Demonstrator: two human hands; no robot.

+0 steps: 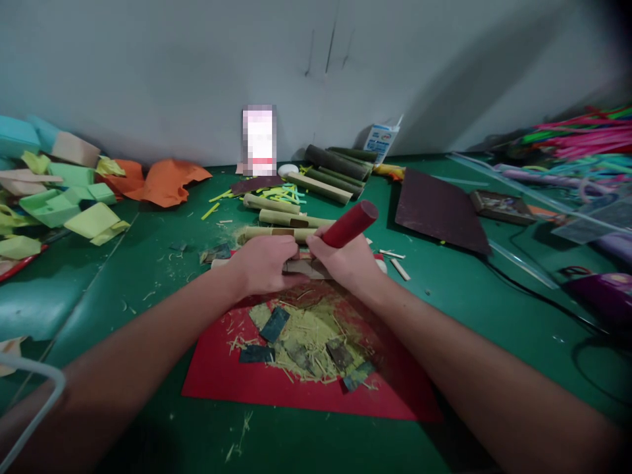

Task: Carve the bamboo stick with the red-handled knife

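Observation:
My right hand (345,260) is wrapped round a tool with a thick red cylindrical handle (351,224); its working end is hidden by my fingers. My left hand (266,263) closes on a pale bamboo piece (316,268) that lies crosswise at the far edge of a red sheet (217,375). Both hands almost meet over this piece. On the sheet spreads a heap of yellowish shavings (316,329) mixed with several dark green strips. Just beyond my hands lie more bamboo tubes, one with a cut-out opening (281,232).
At the back stand a lit phone (259,139), dark bamboo tubes (336,161) and a drink carton (380,141). Folded colored paper (59,201) piles up at left. A dark board (439,210), a small tray (501,205) and bright pipe cleaners (582,138) lie at right.

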